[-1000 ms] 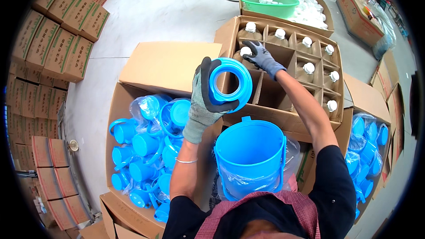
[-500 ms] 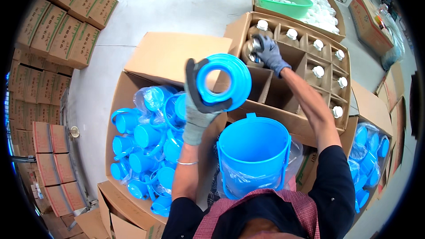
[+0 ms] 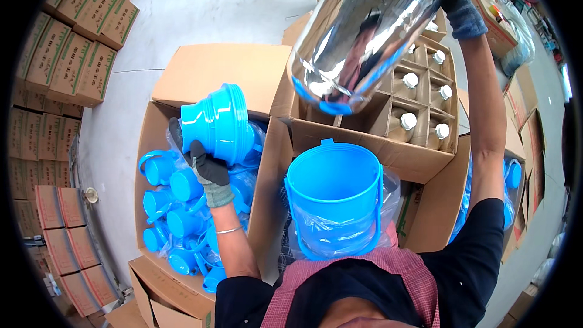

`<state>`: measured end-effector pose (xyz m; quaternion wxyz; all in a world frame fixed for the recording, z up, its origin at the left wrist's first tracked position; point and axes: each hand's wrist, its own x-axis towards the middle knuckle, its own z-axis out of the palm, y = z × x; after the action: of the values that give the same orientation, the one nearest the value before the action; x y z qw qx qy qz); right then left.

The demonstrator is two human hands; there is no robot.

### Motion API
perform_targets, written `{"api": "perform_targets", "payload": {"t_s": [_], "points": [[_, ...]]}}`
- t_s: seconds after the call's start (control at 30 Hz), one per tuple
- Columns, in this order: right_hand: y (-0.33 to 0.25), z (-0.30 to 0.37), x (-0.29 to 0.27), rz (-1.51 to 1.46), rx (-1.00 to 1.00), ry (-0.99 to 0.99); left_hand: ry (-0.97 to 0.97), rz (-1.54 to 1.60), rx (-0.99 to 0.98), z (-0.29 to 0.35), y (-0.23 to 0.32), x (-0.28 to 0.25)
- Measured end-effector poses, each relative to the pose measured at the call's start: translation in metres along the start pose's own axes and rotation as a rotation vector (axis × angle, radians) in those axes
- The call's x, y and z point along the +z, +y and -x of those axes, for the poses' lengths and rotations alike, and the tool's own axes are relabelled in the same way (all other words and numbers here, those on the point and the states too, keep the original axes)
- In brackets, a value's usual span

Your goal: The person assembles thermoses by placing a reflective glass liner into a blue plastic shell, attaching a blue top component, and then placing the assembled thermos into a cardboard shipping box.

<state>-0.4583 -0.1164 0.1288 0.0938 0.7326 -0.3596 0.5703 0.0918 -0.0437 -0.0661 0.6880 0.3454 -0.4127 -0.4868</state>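
My right hand (image 3: 459, 12), in a dark grey glove, grips a large mirror-silver flask liner (image 3: 370, 24) by its upper right end. The liner is tilted over the divided carton (image 3: 376, 146), its rounded end toward lower left; the top runs out of view. In my left gloved hand (image 3: 209, 173) is a blue stepped plastic collar (image 3: 215, 123), held on its side above a carton of blue parts, fingers wrapped under it. An upright blue plastic bucket (image 3: 334, 173) stands in front of my body, with clear plastic wrap around its lower half.
White-capped bottles (image 3: 407, 121) stand in the divided carton's cells. The left carton (image 3: 267, 176) holds blue handled pieces (image 3: 184, 222) and clear bags. Another carton of blue parts (image 3: 514, 176) is at right. Stacked boxes (image 3: 85, 67) line the left side.
My right hand has lifted the silver liner out of the divided carton, up and toward me. My left hand has moved left and down, turning the blue collar onto its side.
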Motion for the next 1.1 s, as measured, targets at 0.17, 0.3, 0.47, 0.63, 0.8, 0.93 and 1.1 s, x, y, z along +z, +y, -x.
{"api": "perform_targets", "payload": {"t_s": [0.17,0.3,0.47,0.63,0.8,0.93,1.1], "points": [[-0.008,0.021,0.06,-0.67,0.456,-0.088,0.038,0.093,-0.113,0.0,0.011,0.001],[-0.025,0.038,0.094,-1.135,0.823,-0.208,0.014,0.151,-0.139,-0.004,0.013,0.003],[-0.08,0.052,0.119,-0.896,0.95,-0.305,0.031,0.074,-0.065,-0.012,0.011,0.023],[-0.111,0.091,0.125,-0.082,0.026,-0.443,-0.084,0.099,-0.194,-0.026,0.021,0.064],[-0.173,0.118,0.138,-0.795,0.86,-0.404,-0.285,0.351,-0.409,-0.04,0.011,0.108],[-0.218,0.115,0.119,-0.604,1.039,-0.525,-0.426,0.231,-0.444,-0.037,0.008,0.137],[-0.185,0.157,0.093,-0.521,1.026,-0.171,-0.52,0.267,-0.592,-0.028,0.013,0.158]]}}
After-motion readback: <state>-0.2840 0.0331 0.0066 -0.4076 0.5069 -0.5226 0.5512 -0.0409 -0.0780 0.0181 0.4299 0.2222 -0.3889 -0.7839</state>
